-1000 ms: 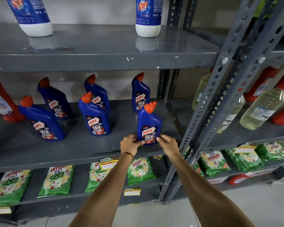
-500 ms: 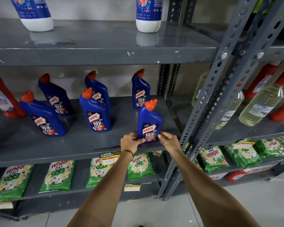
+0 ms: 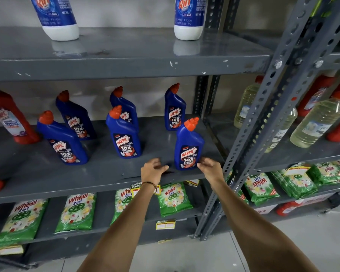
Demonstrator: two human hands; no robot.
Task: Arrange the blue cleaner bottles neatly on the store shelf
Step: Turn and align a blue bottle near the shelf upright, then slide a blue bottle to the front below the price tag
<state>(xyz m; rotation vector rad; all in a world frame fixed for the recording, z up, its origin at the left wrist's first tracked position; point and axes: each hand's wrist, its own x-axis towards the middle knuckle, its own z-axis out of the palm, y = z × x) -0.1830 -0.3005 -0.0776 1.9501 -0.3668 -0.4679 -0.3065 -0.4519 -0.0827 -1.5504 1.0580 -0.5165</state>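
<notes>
Several blue cleaner bottles with orange caps stand upright on the grey middle shelf (image 3: 98, 173). The front right bottle (image 3: 188, 146) is nearest the shelf's front edge. My left hand (image 3: 153, 169) hovers just left of its base, fingers apart, not touching it. My right hand (image 3: 209, 165) is at the bottle's lower right corner, fingers loose; its fingertips are at the label's edge. Other blue bottles stand at the front middle (image 3: 124, 134), front left (image 3: 62, 140), back left (image 3: 75, 116), back middle (image 3: 126, 107) and back right (image 3: 174, 107).
A red cleaner bottle (image 3: 10, 118) stands at the shelf's left end. Two white-and-blue detergent bottles (image 3: 188, 18) are on the shelf above. Green detergent packets (image 3: 77, 211) lie below. A perforated grey upright (image 3: 263, 122) rises at the right, with clear oil bottles (image 3: 316, 122) beyond it.
Both hands gripped the front right bottle's base earlier. Now my left hand has drawn away to the left and my right hand has loosened. The bottle stays standing in place.
</notes>
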